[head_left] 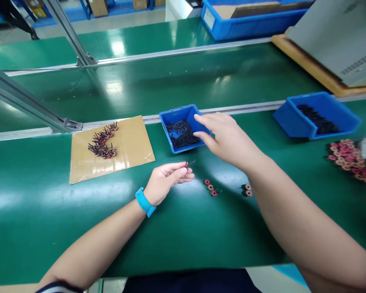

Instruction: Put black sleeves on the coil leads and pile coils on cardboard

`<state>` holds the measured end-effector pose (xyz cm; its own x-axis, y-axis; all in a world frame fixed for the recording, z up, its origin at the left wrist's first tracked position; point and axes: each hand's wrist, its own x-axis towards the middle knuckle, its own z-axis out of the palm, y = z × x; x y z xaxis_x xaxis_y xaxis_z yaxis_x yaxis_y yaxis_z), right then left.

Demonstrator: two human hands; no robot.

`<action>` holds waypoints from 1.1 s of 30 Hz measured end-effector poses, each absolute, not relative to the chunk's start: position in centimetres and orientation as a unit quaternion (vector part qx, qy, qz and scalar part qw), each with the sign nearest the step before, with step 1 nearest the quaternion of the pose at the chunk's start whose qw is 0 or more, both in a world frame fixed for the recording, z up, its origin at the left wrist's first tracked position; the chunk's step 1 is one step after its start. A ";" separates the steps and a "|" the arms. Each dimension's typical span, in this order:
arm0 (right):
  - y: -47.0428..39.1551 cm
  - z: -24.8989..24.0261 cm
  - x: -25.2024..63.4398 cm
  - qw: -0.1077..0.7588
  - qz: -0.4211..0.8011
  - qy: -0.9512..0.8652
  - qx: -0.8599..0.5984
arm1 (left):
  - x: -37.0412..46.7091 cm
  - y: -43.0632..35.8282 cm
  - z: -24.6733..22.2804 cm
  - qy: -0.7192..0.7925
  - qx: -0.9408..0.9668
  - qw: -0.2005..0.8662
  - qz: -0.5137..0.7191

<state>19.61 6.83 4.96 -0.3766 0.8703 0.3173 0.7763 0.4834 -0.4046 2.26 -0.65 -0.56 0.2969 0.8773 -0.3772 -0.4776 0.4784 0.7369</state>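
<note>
My left hand (171, 179), with a blue band at its wrist, pinches a small stator (186, 165) with dark wire ends sticking up. My right hand (221, 134) is over the right edge of a blue bin (174, 147), its thumb and fingers apart and nothing visible between them. Short black sleeves (184, 134) lie loose in that bin. On the green bench to the right of my left hand is a short row of red and copper toothed stators (210, 187). A couple more stators (247, 190) lie beside my right forearm, which partly hides them.
A cardboard sheet (131, 150) at the left bears several stators with dark leads (102, 142). Farther right are another blue bin (288, 122) of black parts and a pile of stators (349, 158). A metal rail (238, 109) runs behind the bins; an upright post (68, 32) stands at the left.
</note>
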 end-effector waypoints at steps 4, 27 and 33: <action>5.1 5.9 18.9 0.242 0.210 -0.828 -0.460 | 2.3 -0.7 -0.6 0.386 0.256 0.766 0.447; 8.4 6.1 18.9 0.210 0.208 -0.801 -0.520 | 2.4 -0.8 -0.5 0.421 0.303 0.732 0.440; 12.4 4.6 16.3 -0.093 0.078 -0.886 -0.447 | -0.7 -1.1 0.5 0.504 0.407 0.613 0.452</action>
